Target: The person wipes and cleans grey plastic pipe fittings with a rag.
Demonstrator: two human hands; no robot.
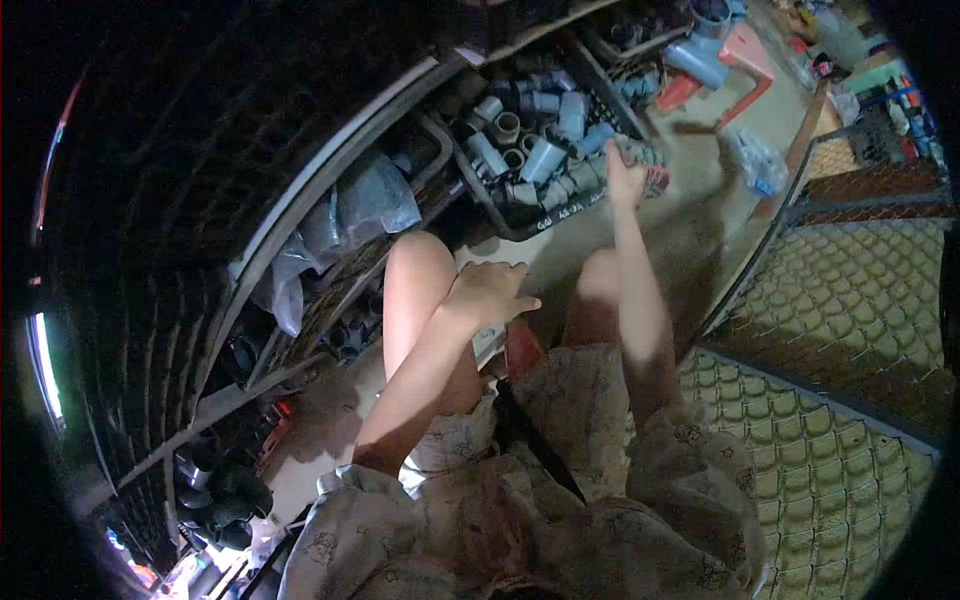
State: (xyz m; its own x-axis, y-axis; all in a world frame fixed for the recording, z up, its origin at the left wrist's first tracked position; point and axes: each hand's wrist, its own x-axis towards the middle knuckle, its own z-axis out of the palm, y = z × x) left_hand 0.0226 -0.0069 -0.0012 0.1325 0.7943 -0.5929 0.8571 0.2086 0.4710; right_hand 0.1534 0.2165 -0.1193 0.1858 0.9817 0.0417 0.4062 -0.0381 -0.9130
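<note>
My left hand (488, 292) rests by my left knee, palm down, with the fingers spread and nothing in them. My right hand (628, 182) reaches forward to the right front corner of a dark crate (530, 228). Its thumb points up and its fingers are closed around a mottled grey, green and red thing (654, 168), whose kind I cannot tell. In the crate lie many grey and blue plastic pipe fittings (543, 159), jumbled together. White handwriting runs along the crate's front edge.
Clear plastic bags (375, 205) hang from the dark shelving on the left. A red plastic stool (742, 65) and a large blue-grey pipe fitting (697, 62) are beyond the crate. Wire mesh panels (830, 450) are on the right. A plastic bag (762, 165) lies on the floor.
</note>
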